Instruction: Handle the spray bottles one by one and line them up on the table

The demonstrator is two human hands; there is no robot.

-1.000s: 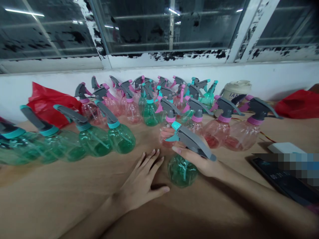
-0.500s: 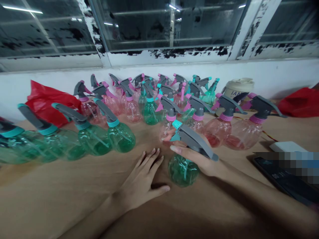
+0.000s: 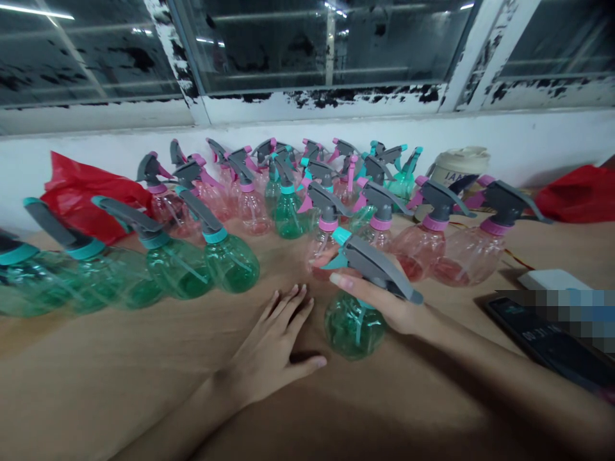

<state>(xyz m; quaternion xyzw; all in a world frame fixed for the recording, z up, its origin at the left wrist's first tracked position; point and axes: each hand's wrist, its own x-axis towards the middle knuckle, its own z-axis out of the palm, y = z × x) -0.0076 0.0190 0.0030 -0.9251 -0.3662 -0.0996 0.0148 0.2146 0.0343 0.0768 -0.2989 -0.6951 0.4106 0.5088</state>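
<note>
My right hand [image 3: 384, 301] is wrapped round the neck of a green spray bottle [image 3: 354, 328] with a grey and turquoise trigger head. The bottle's round base is near the tabletop; whether it touches is unclear. My left hand [image 3: 281, 346] lies flat on the wooden table [image 3: 158, 378], fingers spread, just left of that bottle, holding nothing. Several green spray bottles [image 3: 233, 264] stand in a row to the left. Pink spray bottles [image 3: 418, 253] stand in a row behind and to the right of my right hand.
More pink and green spray bottles [image 3: 291, 214] crowd the back by the wall. Red plastic bags [image 3: 91, 198] [image 3: 581, 195] lie at both sides. A pale tub [image 3: 461, 163] stands at the back right. At right are a phone [image 3: 533, 333] and a white box [image 3: 552, 280].
Both hands and the held green bottle stay almost where they were. The view has shifted very slightly.
</note>
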